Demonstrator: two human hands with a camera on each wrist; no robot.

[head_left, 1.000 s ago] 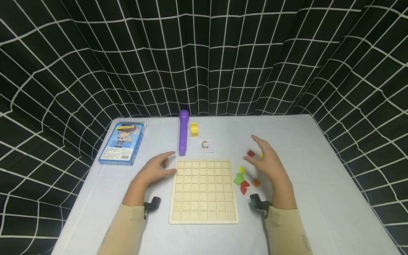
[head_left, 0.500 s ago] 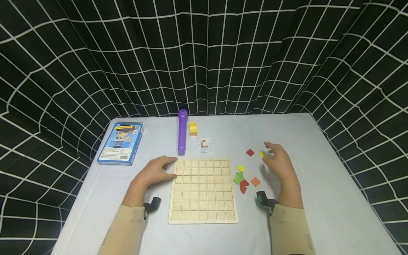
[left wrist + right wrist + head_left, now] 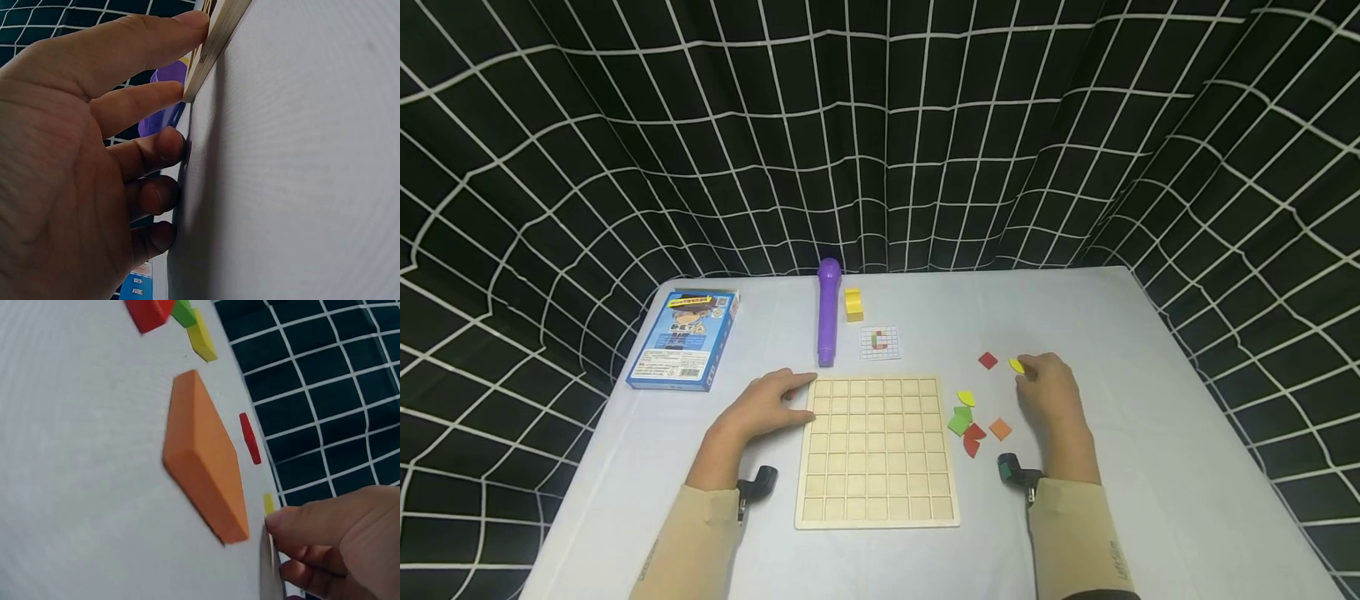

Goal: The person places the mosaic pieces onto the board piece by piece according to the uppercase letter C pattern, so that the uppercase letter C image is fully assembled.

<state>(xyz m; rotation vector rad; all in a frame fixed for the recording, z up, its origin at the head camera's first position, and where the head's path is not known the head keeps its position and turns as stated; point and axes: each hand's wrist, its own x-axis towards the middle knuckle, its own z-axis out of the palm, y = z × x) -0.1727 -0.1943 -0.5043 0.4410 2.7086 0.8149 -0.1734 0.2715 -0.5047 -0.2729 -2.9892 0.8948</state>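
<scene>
My left hand rests at the upper left edge of a pale wooden grid board. In the left wrist view its thumb and forefinger touch the board's side, the other fingers loosely bent. To the right of the board, my right hand pinches a small yellow curved-edge tile at the table surface; the fingertips partly cover it. Nearby lie a dark red square tile, an orange square tile, another yellow tile, green tiles and red curved tiles.
Behind the board are a small card with a coloured grid pattern, a purple microphone-shaped stick and a yellow block. A blue printed box lies at the far left. Black gridded cloth surrounds the white table.
My right hand has moved right from above the tiles, then lowered, and its fingers have closed on the yellow tile. My left hand has come slightly closer against the board's edge.
</scene>
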